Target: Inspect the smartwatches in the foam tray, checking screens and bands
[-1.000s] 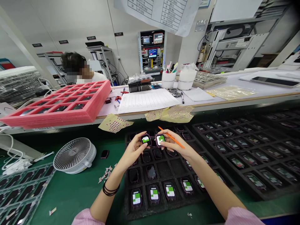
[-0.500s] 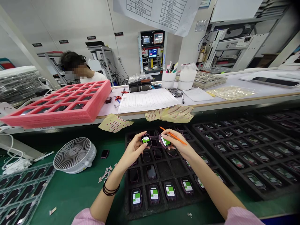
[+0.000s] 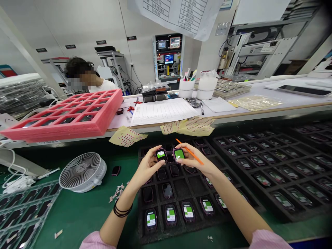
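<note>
Both hands (image 3: 149, 166) pinching watches (image 3: 161, 154), pen (image 3: 189, 156)

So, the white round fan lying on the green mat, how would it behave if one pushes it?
The fan lies flat on its wide back, so it would probably slide, not tip. It looks like thin plastic with an open grille, likely light. Its round rim might roll only if stood on edge.

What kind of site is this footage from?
Likely an electronics assembly or test line: black compartment trays filled with small lit-screen devices, a pink foam tray holding more, and both hands each holding one such device.
</note>
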A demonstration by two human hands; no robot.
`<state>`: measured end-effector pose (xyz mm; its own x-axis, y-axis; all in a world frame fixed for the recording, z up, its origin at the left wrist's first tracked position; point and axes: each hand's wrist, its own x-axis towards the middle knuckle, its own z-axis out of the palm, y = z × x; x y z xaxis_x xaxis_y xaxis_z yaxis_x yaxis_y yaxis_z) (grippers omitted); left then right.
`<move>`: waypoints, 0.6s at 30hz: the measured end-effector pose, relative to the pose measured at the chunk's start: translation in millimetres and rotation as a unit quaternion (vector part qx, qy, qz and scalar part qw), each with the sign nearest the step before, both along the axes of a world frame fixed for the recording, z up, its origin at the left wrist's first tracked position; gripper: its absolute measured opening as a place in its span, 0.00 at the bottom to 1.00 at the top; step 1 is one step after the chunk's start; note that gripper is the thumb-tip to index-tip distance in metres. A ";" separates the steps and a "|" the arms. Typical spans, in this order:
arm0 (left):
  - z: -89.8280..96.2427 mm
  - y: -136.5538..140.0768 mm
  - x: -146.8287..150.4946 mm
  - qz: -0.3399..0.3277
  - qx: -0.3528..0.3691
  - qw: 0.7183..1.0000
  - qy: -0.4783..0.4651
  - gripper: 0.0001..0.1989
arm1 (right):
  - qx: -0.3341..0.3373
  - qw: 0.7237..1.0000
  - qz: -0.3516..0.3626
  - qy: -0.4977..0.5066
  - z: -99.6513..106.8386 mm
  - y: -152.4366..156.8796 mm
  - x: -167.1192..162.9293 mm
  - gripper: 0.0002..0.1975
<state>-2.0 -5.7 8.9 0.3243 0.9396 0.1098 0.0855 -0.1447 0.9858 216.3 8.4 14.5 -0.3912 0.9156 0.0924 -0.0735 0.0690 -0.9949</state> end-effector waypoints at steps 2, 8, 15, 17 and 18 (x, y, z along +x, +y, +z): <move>-0.8 0.1 0.2 0.001 0.011 1.000 0.000 0.31 | -0.011 1.000 0.006 0.008 -2.0 0.6 0.4 0.19; -1.0 -2.0 3.0 0.030 0.034 0.999 0.008 0.31 | -0.016 1.000 0.007 0.013 -3.6 0.0 -0.3 0.17; 5.7 -10.1 5.8 0.050 0.169 0.975 0.134 0.24 | 0.004 1.000 0.001 -0.002 -5.6 -5.6 -11.5 0.17; 2.7 -9.6 7.6 0.030 0.230 0.956 0.179 0.23 | 0.008 1.000 0.009 -0.016 -8.5 -8.6 -15.3 0.17; -0.1 -8.7 8.7 0.024 0.254 0.946 0.201 0.23 | 0.011 1.000 0.012 -0.026 -10.1 -10.4 -16.9 0.17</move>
<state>6.7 -14.5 8.8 0.3946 0.8129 0.4283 0.4576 -0.5781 0.6755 199.4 -2.1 4.3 -0.4171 0.9042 0.0918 -0.0230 0.0905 -0.9956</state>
